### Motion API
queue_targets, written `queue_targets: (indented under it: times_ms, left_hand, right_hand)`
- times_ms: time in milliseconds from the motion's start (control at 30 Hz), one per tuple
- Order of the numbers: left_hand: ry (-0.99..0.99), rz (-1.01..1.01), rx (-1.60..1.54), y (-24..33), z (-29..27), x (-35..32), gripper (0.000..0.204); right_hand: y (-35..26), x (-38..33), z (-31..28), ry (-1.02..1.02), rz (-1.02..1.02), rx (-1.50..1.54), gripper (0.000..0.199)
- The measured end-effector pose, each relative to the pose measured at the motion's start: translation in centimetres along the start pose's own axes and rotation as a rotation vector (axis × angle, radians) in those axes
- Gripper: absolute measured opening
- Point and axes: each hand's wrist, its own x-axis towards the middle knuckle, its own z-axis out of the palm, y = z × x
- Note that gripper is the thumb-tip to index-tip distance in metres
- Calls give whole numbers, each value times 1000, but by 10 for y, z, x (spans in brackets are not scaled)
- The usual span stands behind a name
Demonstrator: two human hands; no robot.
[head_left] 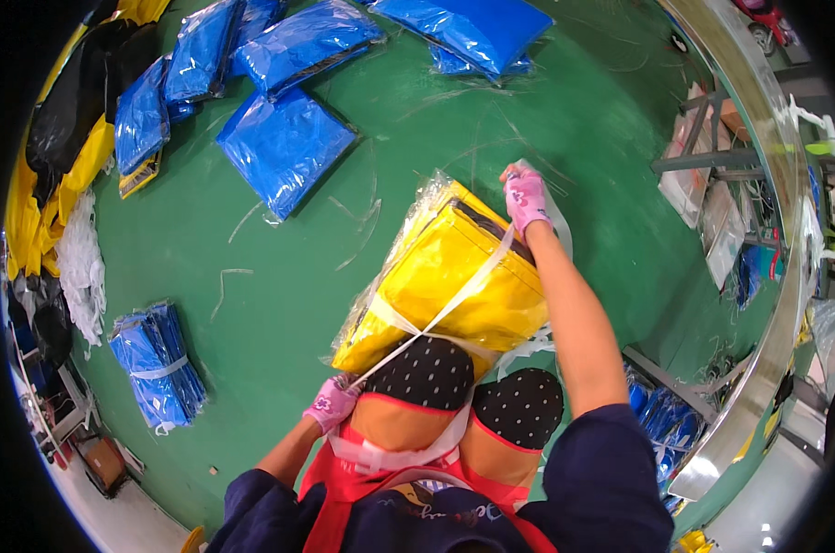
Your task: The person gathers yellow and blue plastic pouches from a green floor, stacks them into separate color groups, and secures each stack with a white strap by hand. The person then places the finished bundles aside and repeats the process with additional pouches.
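A bundle of folded yellow sheets in clear plastic wrap (472, 290) rests tilted against my knees, which are covered by black dotted knee pads (419, 373). White plastic strapping (468, 288) crosses over the bundle and runs taut between my hands. My left hand (332, 403), in a pink patterned glove, is closed on the lower end of the strap, beside my left knee. Beyond the bundle's upper right corner, my right hand (527, 195), gloved alike, grips the other end. More loose strap hangs by the right hand and lies over my lap.
Several blue plastic-wrapped packets (288, 147) lie on the green floor (279, 295) ahead and to the left. A tied blue bundle (159, 367) sits at left, near white strap scraps (81, 263) and yellow and black sheeting (76, 120). A curved metal-edged table (776, 304) borders the right.
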Motion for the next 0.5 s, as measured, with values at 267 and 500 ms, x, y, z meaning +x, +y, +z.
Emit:
queue_targets:
  times_ms: [267,500]
  left_hand:
    - [-94,368,84,-158,88,90,34]
    - [-57,-116,-157,-75,69,103,35]
  right_hand:
    - [19,-7,18,-353,7,-445,24]
    - [43,28,51,-334,4,-800,24]
